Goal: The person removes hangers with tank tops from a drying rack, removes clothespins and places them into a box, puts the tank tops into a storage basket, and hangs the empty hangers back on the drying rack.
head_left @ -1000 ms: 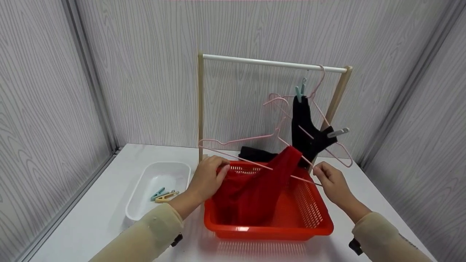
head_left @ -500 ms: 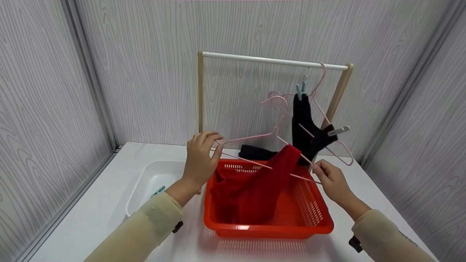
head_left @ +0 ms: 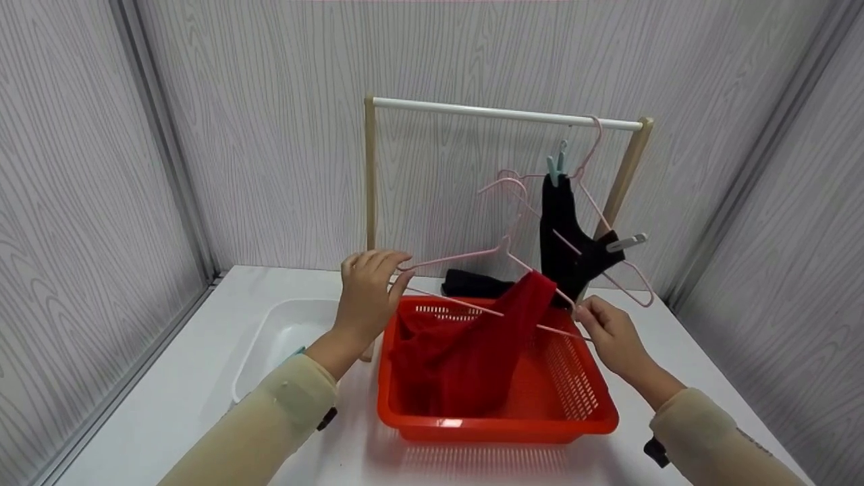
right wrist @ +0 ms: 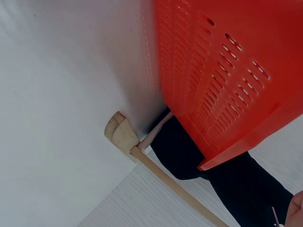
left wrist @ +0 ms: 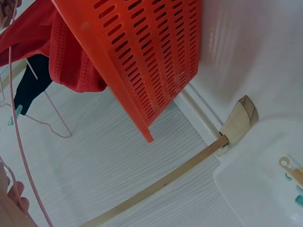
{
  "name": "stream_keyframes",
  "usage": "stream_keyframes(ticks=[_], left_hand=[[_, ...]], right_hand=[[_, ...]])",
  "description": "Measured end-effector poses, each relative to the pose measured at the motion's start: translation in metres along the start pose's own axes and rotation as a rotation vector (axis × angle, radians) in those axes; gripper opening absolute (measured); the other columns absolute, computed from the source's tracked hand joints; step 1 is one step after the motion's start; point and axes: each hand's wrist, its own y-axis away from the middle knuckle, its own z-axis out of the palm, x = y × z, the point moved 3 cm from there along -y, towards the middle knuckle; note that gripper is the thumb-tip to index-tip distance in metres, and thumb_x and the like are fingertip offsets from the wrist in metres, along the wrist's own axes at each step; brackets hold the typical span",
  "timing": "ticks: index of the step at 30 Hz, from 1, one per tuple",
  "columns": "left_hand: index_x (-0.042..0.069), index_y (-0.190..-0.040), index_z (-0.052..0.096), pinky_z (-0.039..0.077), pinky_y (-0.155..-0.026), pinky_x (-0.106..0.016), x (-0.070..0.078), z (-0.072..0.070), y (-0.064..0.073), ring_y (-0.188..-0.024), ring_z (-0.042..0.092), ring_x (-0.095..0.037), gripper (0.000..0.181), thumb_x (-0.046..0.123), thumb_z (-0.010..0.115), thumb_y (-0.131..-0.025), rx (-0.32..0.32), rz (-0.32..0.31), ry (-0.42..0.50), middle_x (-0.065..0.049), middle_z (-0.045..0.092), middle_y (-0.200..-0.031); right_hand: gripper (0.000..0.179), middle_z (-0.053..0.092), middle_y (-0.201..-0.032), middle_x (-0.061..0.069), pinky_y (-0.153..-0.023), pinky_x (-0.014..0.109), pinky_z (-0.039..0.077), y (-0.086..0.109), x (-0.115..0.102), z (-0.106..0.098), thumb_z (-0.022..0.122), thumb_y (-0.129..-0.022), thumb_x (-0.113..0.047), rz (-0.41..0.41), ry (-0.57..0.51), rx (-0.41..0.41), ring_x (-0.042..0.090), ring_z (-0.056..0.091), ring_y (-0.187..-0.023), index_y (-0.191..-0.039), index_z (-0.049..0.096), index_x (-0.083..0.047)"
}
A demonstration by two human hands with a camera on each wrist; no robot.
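Observation:
My left hand [head_left: 368, 290] pinches the left end of a pink wire hanger [head_left: 459, 258] above the basket. At the hanger's right end, my right hand [head_left: 611, 331] grips the wire between thumb and curled fingers. A red garment [head_left: 479, 364] has one strap looped over the hanger's right arm. Its body slumps down into a red perforated basket [head_left: 499, 433]. Only a little of each hand shows in the wrist views; there the left fingers [left wrist: 18, 196] curl at the wire.
Behind the basket stands a rack with a white bar [head_left: 472, 109] and wooden posts [head_left: 370, 175]. A second pink hanger [head_left: 594, 203] carries a black garment [head_left: 560, 229] with a teal clothespin [head_left: 555, 170] and a grey clothespin [head_left: 628, 243]. A white tray [head_left: 250, 351] holds clothespins [left wrist: 297, 176].
My left hand has risen from the basket's left rim to the hanger's left end and taken hold there. The hanger has shifted slightly left; my right hand keeps its grip.

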Motion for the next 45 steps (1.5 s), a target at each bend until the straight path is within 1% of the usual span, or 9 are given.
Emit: stream_keyframes(ticks=[6,10,13,17,23,33,41,42,45], left_hand=[[0.013,-0.104,0.072,0.036,-0.098,-0.052,-0.005,0.004,-0.001,-0.105,0.063,-0.024,0.014,0.022,0.069,-0.095,-0.005,-0.021,0.025,-0.001,0.073,-0.102],[0.013,-0.100,0.072,0.039,-0.094,-0.050,-0.006,0.007,0.001,-0.101,0.064,-0.024,0.013,0.023,0.066,-0.096,-0.037,-0.040,0.066,0.000,0.072,-0.098],[0.011,-0.099,0.072,0.040,-0.093,-0.050,-0.007,0.008,0.003,-0.099,0.064,-0.024,0.013,0.022,0.065,-0.097,-0.054,-0.061,0.091,-0.001,0.071,-0.097],[0.010,-0.099,0.072,0.040,-0.093,-0.051,-0.007,0.009,0.004,-0.097,0.064,-0.024,0.013,0.021,0.064,-0.098,-0.048,-0.075,0.108,-0.003,0.071,-0.096],[0.009,-0.098,0.071,0.040,-0.093,-0.052,-0.007,0.009,0.002,-0.099,0.064,-0.026,0.013,0.020,0.064,-0.097,-0.030,-0.079,0.112,-0.004,0.071,-0.097],[0.009,-0.098,0.071,0.039,-0.094,-0.052,-0.007,0.009,0.005,-0.100,0.064,-0.027,0.008,0.016,0.067,-0.096,-0.012,-0.102,0.119,-0.005,0.071,-0.096],[0.010,-0.100,0.070,0.037,-0.097,-0.050,-0.009,0.010,0.006,-0.104,0.063,-0.025,0.012,0.020,0.064,-0.097,-0.029,-0.143,0.131,-0.003,0.070,-0.097],[0.010,-0.100,0.070,0.037,-0.097,-0.050,-0.009,0.010,0.007,-0.104,0.063,-0.025,0.011,0.019,0.065,-0.097,-0.028,-0.145,0.132,-0.004,0.070,-0.097],[0.009,-0.099,0.070,0.038,-0.096,-0.050,-0.009,0.011,0.008,-0.103,0.063,-0.026,0.009,0.016,0.066,-0.096,-0.021,-0.145,0.131,-0.004,0.070,-0.096]], right_hand=[[0.013,0.055,-0.075,-0.006,-0.058,0.018,0.039,-0.001,-0.002,0.000,0.054,-0.094,0.013,-0.002,-0.005,-0.004,0.004,0.044,-0.065,-0.083,0.059,0.009],[0.013,0.053,-0.072,-0.006,-0.056,0.019,0.038,-0.001,-0.001,0.001,0.056,-0.094,0.013,0.005,-0.002,-0.010,0.003,0.041,-0.063,-0.082,0.059,0.008],[0.013,0.050,-0.068,0.000,-0.052,0.023,0.036,-0.001,0.000,0.000,0.056,-0.093,0.013,0.003,-0.002,-0.017,0.002,0.038,-0.061,-0.082,0.060,0.006],[0.012,0.050,-0.067,0.004,-0.050,0.025,0.033,-0.002,0.000,-0.001,0.057,-0.093,0.012,0.002,0.000,-0.020,0.001,0.037,-0.060,-0.083,0.061,0.006],[0.013,0.057,-0.074,-0.004,-0.053,0.020,0.038,-0.005,-0.002,-0.004,0.058,-0.093,0.012,0.008,0.006,-0.009,0.003,0.044,-0.064,-0.086,0.064,0.004],[0.012,0.065,-0.081,0.002,-0.065,0.014,0.045,-0.011,-0.008,-0.008,0.057,-0.097,0.006,0.086,0.066,0.001,0.010,0.056,-0.073,-0.096,0.069,0.007],[0.013,0.066,-0.085,0.014,-0.064,0.015,0.042,-0.025,-0.023,-0.008,0.056,-0.098,0.004,0.077,0.079,0.010,0.012,0.056,-0.076,-0.102,0.068,0.007],[0.013,0.066,-0.084,0.014,-0.065,0.015,0.042,-0.027,-0.026,-0.008,0.056,-0.098,0.003,0.071,0.082,0.009,0.012,0.056,-0.076,-0.103,0.067,0.006],[0.014,0.067,-0.088,0.008,-0.067,0.015,0.043,-0.031,-0.015,-0.006,0.057,-0.099,0.001,0.042,0.102,0.003,0.012,0.056,-0.079,-0.107,0.068,0.001]])
